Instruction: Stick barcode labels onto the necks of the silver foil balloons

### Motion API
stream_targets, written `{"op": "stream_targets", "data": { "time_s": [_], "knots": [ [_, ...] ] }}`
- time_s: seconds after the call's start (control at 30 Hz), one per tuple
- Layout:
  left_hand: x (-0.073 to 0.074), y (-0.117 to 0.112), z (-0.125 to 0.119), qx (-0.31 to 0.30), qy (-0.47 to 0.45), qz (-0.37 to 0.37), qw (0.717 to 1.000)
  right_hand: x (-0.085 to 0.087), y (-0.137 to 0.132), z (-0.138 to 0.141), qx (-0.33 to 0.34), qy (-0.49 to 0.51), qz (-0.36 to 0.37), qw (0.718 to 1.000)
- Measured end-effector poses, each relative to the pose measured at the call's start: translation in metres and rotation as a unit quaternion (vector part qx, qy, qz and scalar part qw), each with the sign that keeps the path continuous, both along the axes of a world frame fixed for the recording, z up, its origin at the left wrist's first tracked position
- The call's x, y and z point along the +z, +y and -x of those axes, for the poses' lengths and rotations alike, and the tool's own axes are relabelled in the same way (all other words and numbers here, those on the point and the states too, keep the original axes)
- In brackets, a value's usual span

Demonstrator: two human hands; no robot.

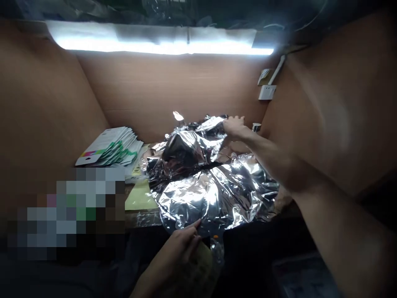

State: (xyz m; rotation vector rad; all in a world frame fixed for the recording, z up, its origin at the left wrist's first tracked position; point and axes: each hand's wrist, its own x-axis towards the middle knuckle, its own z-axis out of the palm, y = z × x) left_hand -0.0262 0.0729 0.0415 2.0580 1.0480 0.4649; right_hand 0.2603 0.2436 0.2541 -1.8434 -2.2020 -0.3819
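A crumpled, shiny silver foil balloon [198,198] lies spread over the middle of the work table, its clear tail with an orange mark hanging past the front edge. My right hand [235,125] reaches to the far side, its fingers closed on the upper edge of the foil. At the near edge, my left hand [180,246] has its fingers pressed together on the foil's rim. A dim yellowish sheet [201,263] shows just below the left hand; whether that hand touches it I cannot tell.
Printed white cards [108,145] with green edges are stacked at the left. Yellow paper [141,196] lies on the table beside the foil. Brown panels [186,82] enclose the back and sides, under a bright lamp [167,47]. A socket [267,92] is at the right.
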Motion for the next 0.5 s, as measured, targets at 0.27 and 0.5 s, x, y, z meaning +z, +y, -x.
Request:
{"op": "stream_targets", "data": {
  "time_s": [0.27,0.5],
  "knots": [
    [0.008,0.001,0.011,0.175,-0.274,0.14,0.935,-0.126,-0.132,0.086,0.339,0.185,0.237,0.891],
    [0.001,-0.006,0.011,0.156,-0.347,0.231,0.895,-0.205,-0.187,0.098,0.273,0.271,0.094,0.918]
  ]
}}
